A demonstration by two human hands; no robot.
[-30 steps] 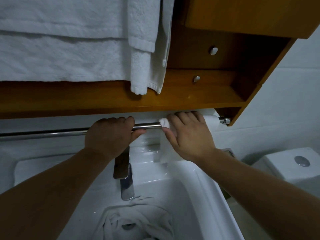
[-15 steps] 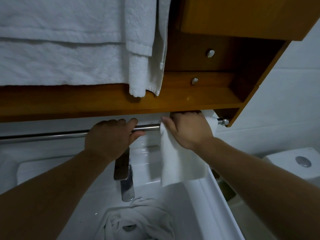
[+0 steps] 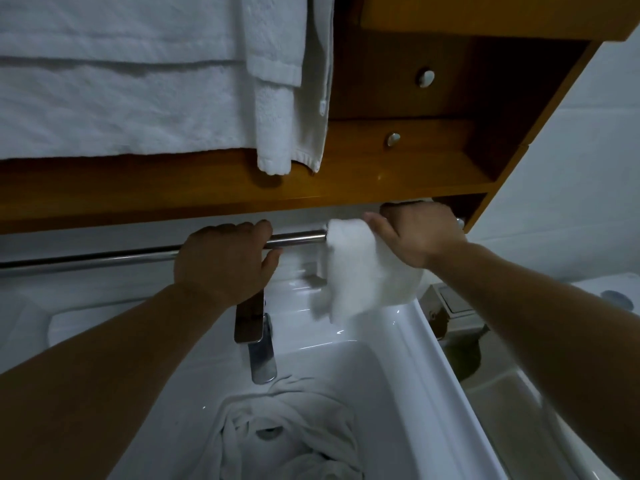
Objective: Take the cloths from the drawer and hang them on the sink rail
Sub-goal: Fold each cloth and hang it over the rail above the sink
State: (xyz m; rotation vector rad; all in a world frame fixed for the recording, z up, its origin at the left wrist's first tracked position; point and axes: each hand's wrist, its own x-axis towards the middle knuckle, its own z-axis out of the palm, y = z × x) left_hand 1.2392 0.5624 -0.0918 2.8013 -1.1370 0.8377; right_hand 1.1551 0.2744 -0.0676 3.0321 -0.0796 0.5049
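A steel rail [image 3: 298, 236] runs across the wall above the white sink [image 3: 433, 362]. My left hand [image 3: 225, 261] is closed around the rail near its middle. At the rail's right end hangs a small white cloth [image 3: 360, 271], draped over the bar and blurred at its lower edge. My right hand [image 3: 415, 233] lies on top of that cloth, fingers curled over it and the rail. More white cloths [image 3: 287, 434] lie crumpled in the sink basin, around the drain.
A chrome tap [image 3: 256, 337] stands at the back of the basin, below my left hand. A wooden shelf unit [image 3: 381, 174] hangs just above the rail, with large white towels [image 3: 121, 98] draped at upper left. A white toilet tank [image 3: 616, 299] sits to the right.
My right hand slid to the right along the rail's end. The cloth that was bunched under it now hangs open below the rail. My left hand kept its grip on the rail.
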